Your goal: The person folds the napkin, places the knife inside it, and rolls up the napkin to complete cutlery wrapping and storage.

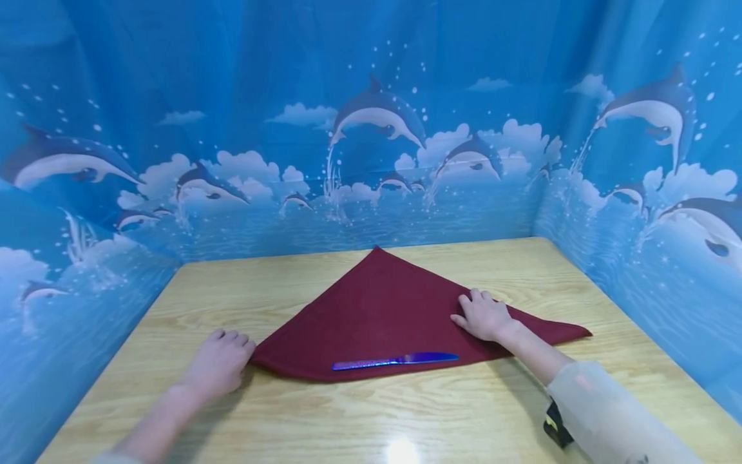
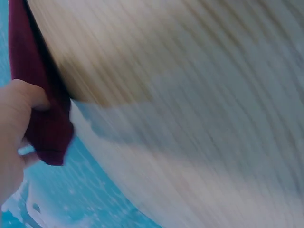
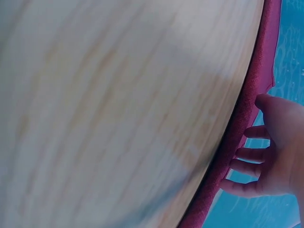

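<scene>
In the head view: on the pale wooden desk [image 1: 324, 419], a dark red cloth [image 1: 377, 309] laid out in a rough triangle, peak toward the far edge, long side toward the near one. Grips the cloth's left corner with the left hand [image 1: 223, 361]. Rests the right hand [image 1: 484, 316] on the cloth's right part with fingers spread, the right corner reaching past the wrist. On the cloth, just inside the near edge, a blue-purple knife [image 1: 397, 361], handle to the left, blade to the right. On the right arm, a pale sleeve [image 1: 614, 412]. Behind and at both sides, a blue curtain [image 1: 278, 64] printed with dolphins and clouds.

In the left wrist view: pinches the cloth between thumb and fingers, with a bit of the corner sticking out past the grip.

In the right wrist view: touches the cloth's strip-like edge with parted, nearly straight fingers, holding nothing between them.
</scene>
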The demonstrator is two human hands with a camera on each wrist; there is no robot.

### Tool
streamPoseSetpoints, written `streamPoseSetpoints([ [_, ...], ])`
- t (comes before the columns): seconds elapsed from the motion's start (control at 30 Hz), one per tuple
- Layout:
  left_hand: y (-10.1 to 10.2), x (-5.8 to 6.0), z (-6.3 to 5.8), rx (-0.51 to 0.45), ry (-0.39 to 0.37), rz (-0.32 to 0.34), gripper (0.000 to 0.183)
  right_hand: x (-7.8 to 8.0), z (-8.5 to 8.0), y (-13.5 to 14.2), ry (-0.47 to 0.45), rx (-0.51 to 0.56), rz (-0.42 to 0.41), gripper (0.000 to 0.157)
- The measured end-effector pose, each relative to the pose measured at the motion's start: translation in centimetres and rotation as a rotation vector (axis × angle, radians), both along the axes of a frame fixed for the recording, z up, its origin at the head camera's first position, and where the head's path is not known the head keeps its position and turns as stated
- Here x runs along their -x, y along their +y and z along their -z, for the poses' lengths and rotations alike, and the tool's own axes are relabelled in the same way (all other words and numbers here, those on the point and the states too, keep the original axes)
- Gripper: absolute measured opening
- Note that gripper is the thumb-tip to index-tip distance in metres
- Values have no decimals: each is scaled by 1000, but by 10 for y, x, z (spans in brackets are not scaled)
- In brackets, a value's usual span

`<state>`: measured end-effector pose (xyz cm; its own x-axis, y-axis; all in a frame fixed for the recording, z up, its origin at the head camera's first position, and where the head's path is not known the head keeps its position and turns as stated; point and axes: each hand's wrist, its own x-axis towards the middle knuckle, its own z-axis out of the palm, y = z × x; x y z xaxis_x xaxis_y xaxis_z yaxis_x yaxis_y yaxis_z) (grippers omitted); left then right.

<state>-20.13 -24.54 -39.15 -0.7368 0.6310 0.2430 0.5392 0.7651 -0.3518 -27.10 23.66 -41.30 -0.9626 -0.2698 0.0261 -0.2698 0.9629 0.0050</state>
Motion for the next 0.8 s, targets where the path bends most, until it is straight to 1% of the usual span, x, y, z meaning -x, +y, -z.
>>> streamPoseSetpoints([
  [0.07, -7, 2, 0, -28, 31, 43, 20, 0, -1, 0, -10, -5, 1, 39],
  [0.13, -13, 4, 1, -57, 53, 101, 20, 0, -2, 0, -16, -7, -1, 38],
  [0.23, -23, 7, 2, -110, 63, 172, 20, 0, -3, -1, -22, -3, -5, 36],
  [0.3, -30, 8, 2, -163, 56, 200, 21, -1, -4, -1, -24, -1, -9, 36],
  [0.37, -37, 8, 0, -225, 47, 207, 22, -2, -4, -2, -29, 2, -10, 35],
  [0.43, -43, 8, -1, -291, 26, 189, 24, -3, -4, -2, -32, 3, -10, 35],
  [0.5, -47, 6, -4, -355, -22, 134, 23, -3, -4, -2, -32, 2, -9, 35],
  [0.57, -48, 5, -7, -418, -81, 57, 21, -3, -4, -1, -27, -4, -9, 35],
  [0.67, -47, 1, -14, -523, -197, -69, 17, -3, -3, -1, -25, -10, -12, 36],
  [0.73, -44, 1, -18, -604, -234, -103, 16, -3, -4, -1, -26, -14, -16, 37],
  [0.8, -41, 2, -22, -680, -243, -109, 16, -2, -4, -1, -30, -13, -19, 39],
])
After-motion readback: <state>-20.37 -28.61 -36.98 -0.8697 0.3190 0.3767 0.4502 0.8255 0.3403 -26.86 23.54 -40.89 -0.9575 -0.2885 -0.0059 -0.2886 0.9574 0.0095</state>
